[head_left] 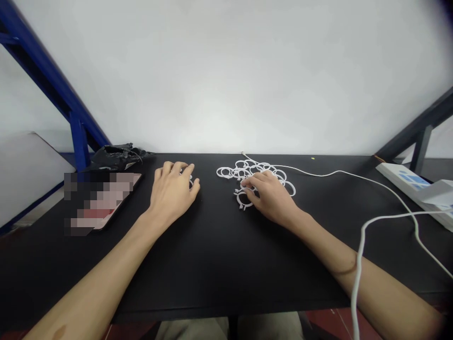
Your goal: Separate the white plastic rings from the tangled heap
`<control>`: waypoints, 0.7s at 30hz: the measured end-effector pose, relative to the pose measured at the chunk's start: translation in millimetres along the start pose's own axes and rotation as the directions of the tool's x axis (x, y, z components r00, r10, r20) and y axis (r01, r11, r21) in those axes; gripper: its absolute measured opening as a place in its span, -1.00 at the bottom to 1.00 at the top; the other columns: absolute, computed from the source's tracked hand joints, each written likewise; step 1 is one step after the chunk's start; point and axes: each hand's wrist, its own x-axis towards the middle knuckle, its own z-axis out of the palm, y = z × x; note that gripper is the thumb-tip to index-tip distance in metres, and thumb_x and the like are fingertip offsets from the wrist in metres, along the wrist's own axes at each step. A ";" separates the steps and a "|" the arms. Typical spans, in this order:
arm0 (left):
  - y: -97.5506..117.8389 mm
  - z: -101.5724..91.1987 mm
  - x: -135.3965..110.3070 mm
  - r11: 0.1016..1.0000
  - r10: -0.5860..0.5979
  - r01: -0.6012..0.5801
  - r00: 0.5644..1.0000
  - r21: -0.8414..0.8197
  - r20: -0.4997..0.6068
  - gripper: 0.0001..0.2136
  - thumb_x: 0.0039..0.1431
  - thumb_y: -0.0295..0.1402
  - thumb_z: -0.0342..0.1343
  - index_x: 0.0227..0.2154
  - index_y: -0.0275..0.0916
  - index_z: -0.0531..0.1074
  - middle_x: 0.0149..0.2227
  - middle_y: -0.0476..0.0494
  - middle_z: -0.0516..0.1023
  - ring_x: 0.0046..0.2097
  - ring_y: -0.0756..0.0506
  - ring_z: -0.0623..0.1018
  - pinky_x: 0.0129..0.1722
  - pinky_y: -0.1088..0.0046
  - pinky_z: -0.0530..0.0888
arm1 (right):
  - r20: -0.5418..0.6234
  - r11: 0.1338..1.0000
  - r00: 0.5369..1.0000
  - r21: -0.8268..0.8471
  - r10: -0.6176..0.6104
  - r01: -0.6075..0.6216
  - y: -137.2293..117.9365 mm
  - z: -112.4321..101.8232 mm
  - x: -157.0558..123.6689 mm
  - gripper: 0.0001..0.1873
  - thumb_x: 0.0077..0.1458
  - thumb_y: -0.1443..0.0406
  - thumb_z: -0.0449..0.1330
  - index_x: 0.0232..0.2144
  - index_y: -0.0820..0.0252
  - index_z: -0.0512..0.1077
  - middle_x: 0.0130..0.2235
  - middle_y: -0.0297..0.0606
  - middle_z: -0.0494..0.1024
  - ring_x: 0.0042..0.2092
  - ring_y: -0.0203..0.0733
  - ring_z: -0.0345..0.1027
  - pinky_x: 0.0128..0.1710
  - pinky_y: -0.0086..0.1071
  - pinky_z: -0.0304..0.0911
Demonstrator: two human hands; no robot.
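My right hand (271,194) is closed on a white ring with small tabs (244,198), pinched near its right edge between thumb and fingers. Just beyond those fingers lies a loose pile of similar white rings (226,172), partly hidden by the hand. To the left, my left hand (172,189) rests palm down over the black table (215,259), its fingers bent and apart. Parts of one or more white rings (191,182) peek out between its thumb and fingers; the rest is covered.
A phone-like slab (116,203), partly pixelated, lies left, before a crumpled black bag (116,156). A white cable (327,173) runs from behind the rings to the right; another stretch crosses over my right forearm. A white and blue box (406,177) sits at far right.
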 end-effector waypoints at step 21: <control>39.1 -6.7 -10.3 0.828 0.183 -0.108 0.979 -0.550 0.085 -0.79 0.32 -0.39 -0.06 -0.17 -0.21 0.49 -0.33 -0.06 0.56 -0.25 -0.11 0.42 -0.21 0.31 0.39 | -0.089 0.880 0.994 0.475 0.062 -0.012 -30.5 -4.2 -5.8 -0.93 0.19 0.28 0.15 -0.26 0.12 0.39 -0.37 -0.36 0.49 -0.41 -0.32 0.34 -0.36 -0.41 0.29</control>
